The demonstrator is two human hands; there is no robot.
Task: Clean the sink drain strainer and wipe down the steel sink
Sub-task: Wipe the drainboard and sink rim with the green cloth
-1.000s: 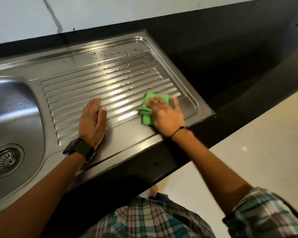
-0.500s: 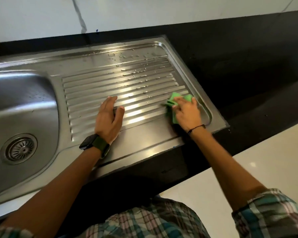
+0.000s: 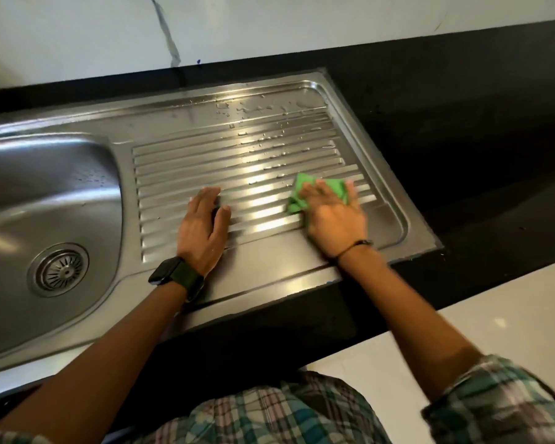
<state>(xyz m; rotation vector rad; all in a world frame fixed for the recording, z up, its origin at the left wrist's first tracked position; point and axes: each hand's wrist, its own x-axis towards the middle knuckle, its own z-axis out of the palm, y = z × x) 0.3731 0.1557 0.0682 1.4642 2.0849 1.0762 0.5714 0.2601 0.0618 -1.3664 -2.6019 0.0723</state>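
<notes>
The sink (image 3: 180, 123) is set into a black counter (image 3: 462, 123), its strainer (image 3: 60, 270) seated in the bowl's drain at the left. A green cloth (image 3: 321, 190) is pressed flat under the right hand (image 3: 334, 219) on the ribbed drainboard (image 3: 237, 174) — fingers straight. The left hand (image 3: 202, 229) is laid open beside it, a dark watch (image 3: 173, 275) worn — no writing can be read anywhere.

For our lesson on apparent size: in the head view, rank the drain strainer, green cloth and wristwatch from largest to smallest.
1. Drain strainer
2. Green cloth and wristwatch: too close to rank, since the right hand covers part of the cloth.
</notes>
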